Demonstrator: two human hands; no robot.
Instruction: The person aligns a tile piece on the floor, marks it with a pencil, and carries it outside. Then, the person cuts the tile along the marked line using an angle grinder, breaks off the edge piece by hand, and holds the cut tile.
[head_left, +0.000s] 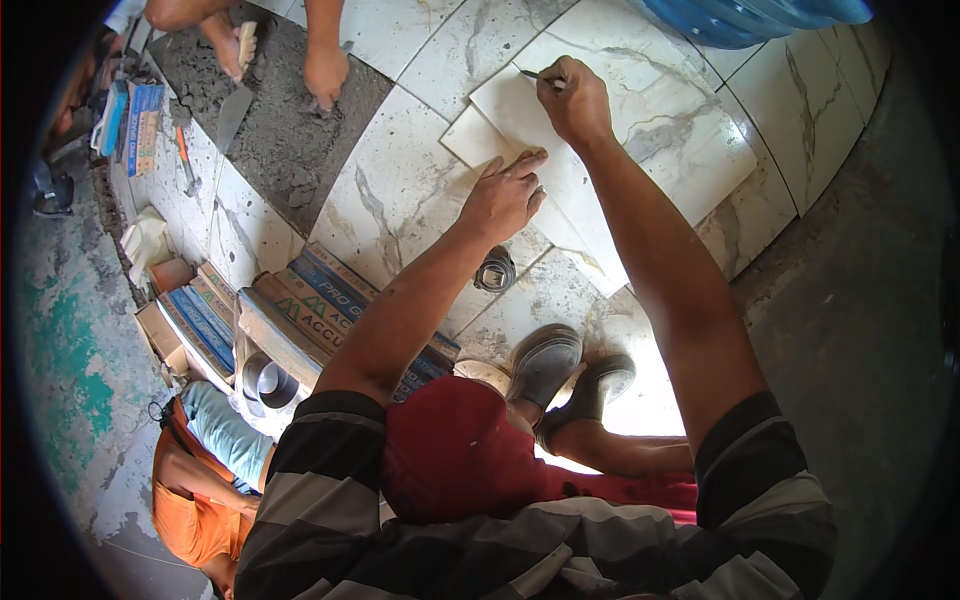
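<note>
My right hand (pixel 572 105) pinches a thin dark pencil-like tool (pixel 530 74) at the upper left edge of a white marbled tile (pixel 680 175). My left hand (pixel 500 200) rests to its left on that tile and the piece beneath, fingers apart and partly bent. The lower tile piece (pixel 465 130) sticks out to the left, its edge partly hidden by my fingers. A small dark round object with a square center (pixel 493 270) lies on the tiled floor (pixel 380 200) below my left hand. Two dark rubber shoes (pixel 545 365) stand below that.
Another person's hand (pixel 325 80) and bare foot are at grey mortar (pixel 285 150) upper left, near a trowel (pixel 233 115) and orange-handled tool (pixel 185 155). Boxes (pixel 310 300) are stacked lower left. A person in orange (pixel 190 505) is bottom left. A blue plastic container (pixel 745 20) is upper right.
</note>
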